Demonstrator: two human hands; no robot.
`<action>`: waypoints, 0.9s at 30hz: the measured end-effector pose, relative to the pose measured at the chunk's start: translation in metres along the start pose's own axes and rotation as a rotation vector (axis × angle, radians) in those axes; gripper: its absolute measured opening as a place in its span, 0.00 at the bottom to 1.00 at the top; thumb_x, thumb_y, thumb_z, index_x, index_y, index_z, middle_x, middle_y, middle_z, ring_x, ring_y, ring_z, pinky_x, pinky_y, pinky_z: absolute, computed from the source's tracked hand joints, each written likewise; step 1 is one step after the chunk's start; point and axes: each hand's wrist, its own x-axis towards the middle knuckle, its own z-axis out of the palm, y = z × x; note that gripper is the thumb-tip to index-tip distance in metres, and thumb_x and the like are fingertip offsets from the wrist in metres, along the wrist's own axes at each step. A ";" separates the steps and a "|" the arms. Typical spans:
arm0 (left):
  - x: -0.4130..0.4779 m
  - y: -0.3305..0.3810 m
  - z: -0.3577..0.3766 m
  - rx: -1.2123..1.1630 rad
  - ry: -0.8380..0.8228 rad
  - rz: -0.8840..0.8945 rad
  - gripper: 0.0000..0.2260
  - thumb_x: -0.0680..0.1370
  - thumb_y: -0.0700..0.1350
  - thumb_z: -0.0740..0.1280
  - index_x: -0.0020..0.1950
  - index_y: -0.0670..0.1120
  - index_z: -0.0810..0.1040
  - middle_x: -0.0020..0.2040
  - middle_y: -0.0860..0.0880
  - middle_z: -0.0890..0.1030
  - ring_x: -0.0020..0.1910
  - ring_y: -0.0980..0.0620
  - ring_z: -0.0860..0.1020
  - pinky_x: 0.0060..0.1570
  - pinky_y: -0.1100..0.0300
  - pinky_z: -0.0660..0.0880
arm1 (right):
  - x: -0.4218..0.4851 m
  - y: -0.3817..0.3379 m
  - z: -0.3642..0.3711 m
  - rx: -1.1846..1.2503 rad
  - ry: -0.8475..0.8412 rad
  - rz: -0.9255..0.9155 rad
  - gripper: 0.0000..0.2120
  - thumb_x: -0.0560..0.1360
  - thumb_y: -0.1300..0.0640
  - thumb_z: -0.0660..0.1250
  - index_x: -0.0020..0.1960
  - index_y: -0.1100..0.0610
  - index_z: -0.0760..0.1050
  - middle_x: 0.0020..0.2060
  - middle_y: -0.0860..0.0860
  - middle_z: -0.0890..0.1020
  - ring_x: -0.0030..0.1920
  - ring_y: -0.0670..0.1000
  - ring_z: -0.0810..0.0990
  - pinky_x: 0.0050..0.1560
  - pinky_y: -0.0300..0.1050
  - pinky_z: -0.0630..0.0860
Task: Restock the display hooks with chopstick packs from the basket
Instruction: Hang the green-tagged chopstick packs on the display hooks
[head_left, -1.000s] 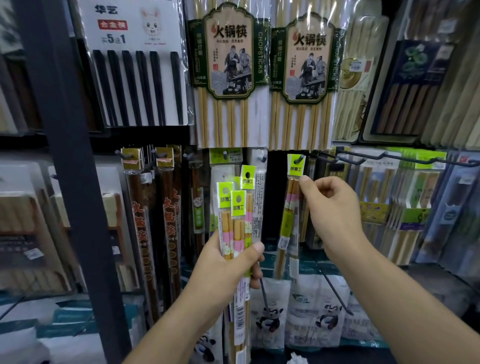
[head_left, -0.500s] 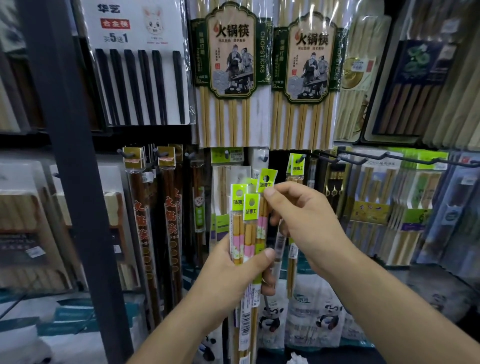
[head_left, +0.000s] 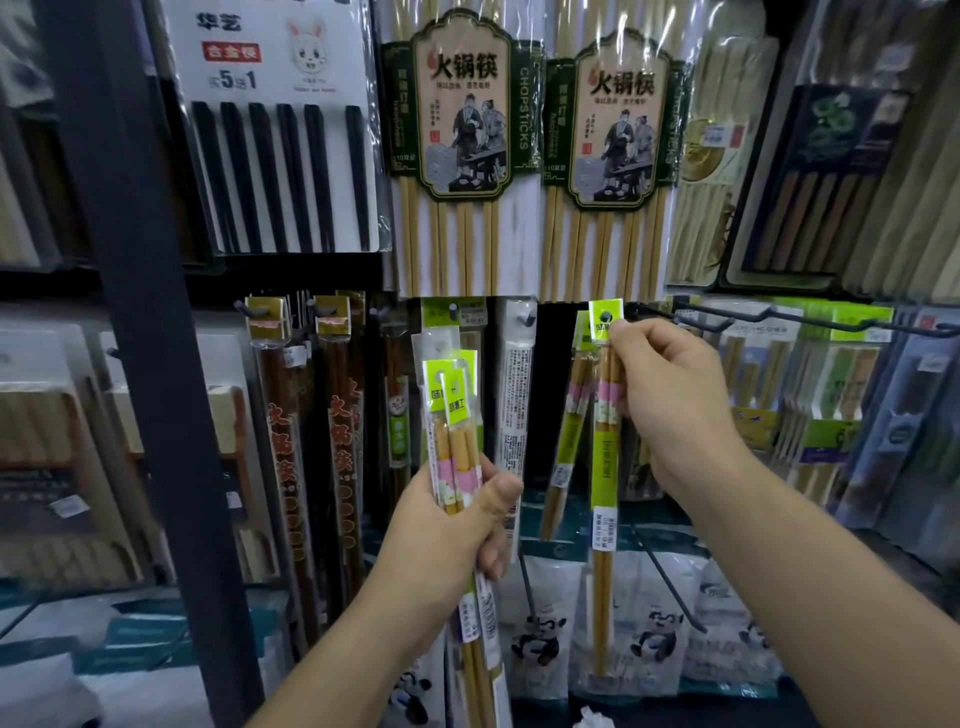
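Note:
My left hand (head_left: 457, 525) grips a bundle of chopstick packs (head_left: 457, 431) with lime-green header cards, held upright at centre. My right hand (head_left: 670, 400) pinches the green header of a single chopstick pack (head_left: 602, 452) and holds its hang hole at the tip of a black display hook (head_left: 605, 316). Another matching pack (head_left: 571, 431) hangs on that hook just behind, tilted to the left. The basket is not in view.
A dark upright shelf post (head_left: 140, 338) stands at left. Long bare black hooks (head_left: 779, 317) jut out at right. Large hot-pot chopstick packs (head_left: 462, 145) hang above; dark brown chopstick packs (head_left: 337, 441) hang left of my left hand. Panda-print bags (head_left: 654, 634) sit below.
My right hand took one pack from the bundle in my left hand and carried it up and to the right to the hook. My left hand dropped slightly with the remaining packs.

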 end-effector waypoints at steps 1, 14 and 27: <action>0.000 -0.001 0.001 -0.002 -0.002 0.000 0.27 0.61 0.71 0.78 0.46 0.53 0.77 0.28 0.47 0.70 0.23 0.51 0.68 0.26 0.57 0.72 | 0.002 0.001 0.000 -0.014 0.005 0.004 0.15 0.82 0.52 0.66 0.38 0.55 0.80 0.29 0.47 0.76 0.30 0.45 0.72 0.30 0.38 0.71; 0.002 -0.005 -0.001 -0.165 -0.054 -0.098 0.12 0.78 0.56 0.68 0.47 0.47 0.77 0.40 0.46 0.77 0.30 0.50 0.74 0.30 0.56 0.74 | -0.011 0.014 -0.003 -0.091 0.138 -0.021 0.08 0.79 0.52 0.71 0.43 0.54 0.78 0.32 0.45 0.79 0.32 0.42 0.76 0.35 0.36 0.73; 0.000 -0.001 0.007 -0.087 -0.057 0.008 0.15 0.78 0.57 0.70 0.52 0.45 0.79 0.41 0.41 0.82 0.32 0.46 0.81 0.29 0.57 0.76 | -0.048 0.015 0.021 0.006 -0.399 0.157 0.09 0.79 0.51 0.70 0.43 0.52 0.85 0.29 0.47 0.79 0.30 0.43 0.75 0.31 0.37 0.71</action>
